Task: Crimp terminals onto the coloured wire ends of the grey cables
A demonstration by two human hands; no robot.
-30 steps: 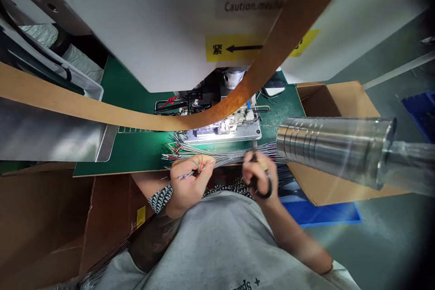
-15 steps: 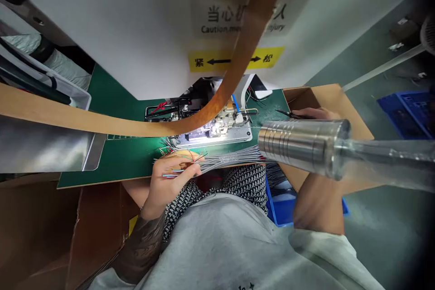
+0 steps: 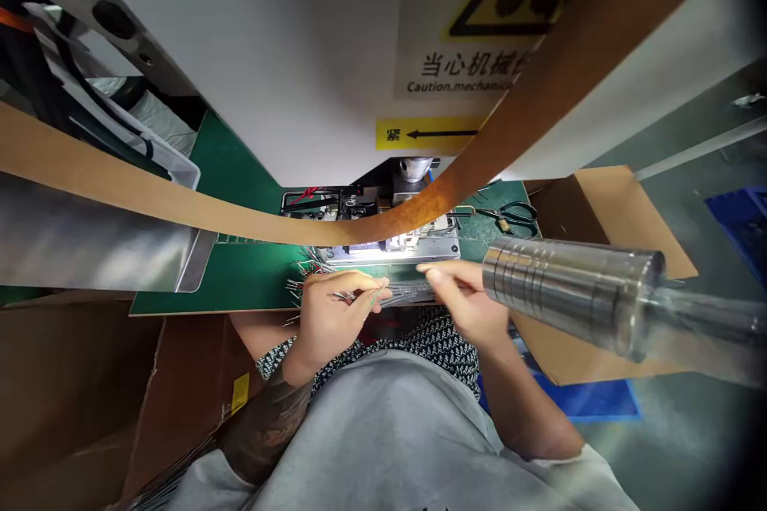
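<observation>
My left hand (image 3: pixel 328 314) pinches a bundle of thin grey wires (image 3: pixel 403 293) with coloured stripped ends, at the front edge of the green bench mat (image 3: pixel 240 275). My right hand (image 3: pixel 464 297) reaches in from the right, fingers stretched out along the same bundle, touching the wires. Just behind both hands sits the lit metal crimping head (image 3: pixel 389 243) of the white machine (image 3: pixel 288 48). Black-handled scissors (image 3: pixel 509 215) lie on the mat at the right, away from my hands.
A brown paper strip (image 3: pixel 180 211) curves across in front of the machine. A shiny steel cylinder (image 3: pixel 563 287) juts in from the right. An open cardboard box (image 3: pixel 599 207) stands at right, a metal chute (image 3: pixel 89 243) at left, a blue crate (image 3: pixel 593 399) below.
My right hand held the scissors, carried them to the right of the mat and left them there, then came back to the wire bundle. My left hand kept its hold on the wires.
</observation>
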